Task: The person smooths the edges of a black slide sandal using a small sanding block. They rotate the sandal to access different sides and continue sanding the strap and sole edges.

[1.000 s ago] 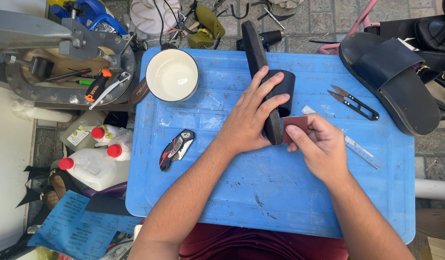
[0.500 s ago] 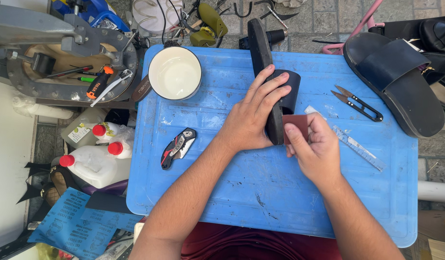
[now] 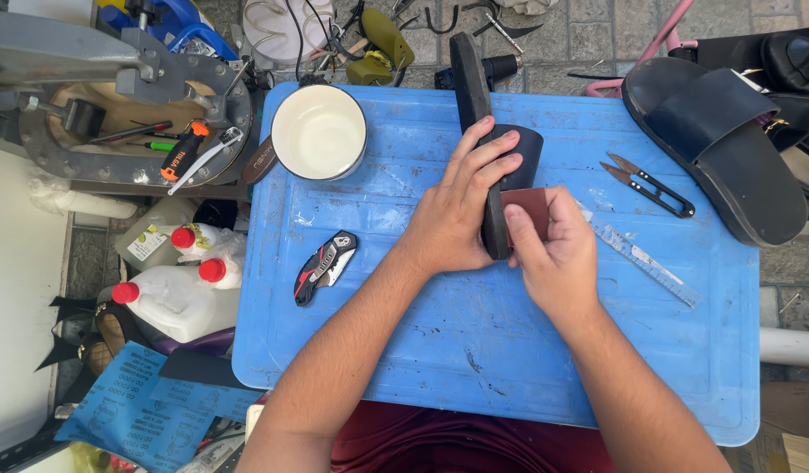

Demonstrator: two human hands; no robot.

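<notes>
Beside the white bowl (image 3: 318, 131), we are gripping a black sandal (image 3: 479, 96) with our left hand (image 3: 457, 215), our right hand (image 3: 558, 254) pinching reddish-brown sandpaper (image 3: 529, 208) against its edge.

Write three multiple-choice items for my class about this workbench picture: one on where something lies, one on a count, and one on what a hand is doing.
1. Where does the folding knife lie?
A. On the blue table, to the left of the hands
B. Inside the white bowl
C. On top of the ruler

2. How many red-capped bottles stand beside the table?
A. One
B. Three
C. Six

3. What is the right hand doing?
A. Resting flat on the table
B. Pressing a reddish-brown sheet against the black sandal
C. Gripping the thread snips

Answers:
1 A: the knife lies on the bare blue table below the white bowl.
2 B: three red caps show on the white bottles to the left of the table.
3 B: the reddish-brown sheet sits between its fingers and the black sandal, which the left hand steadies; the thread snips lie untouched.
</notes>
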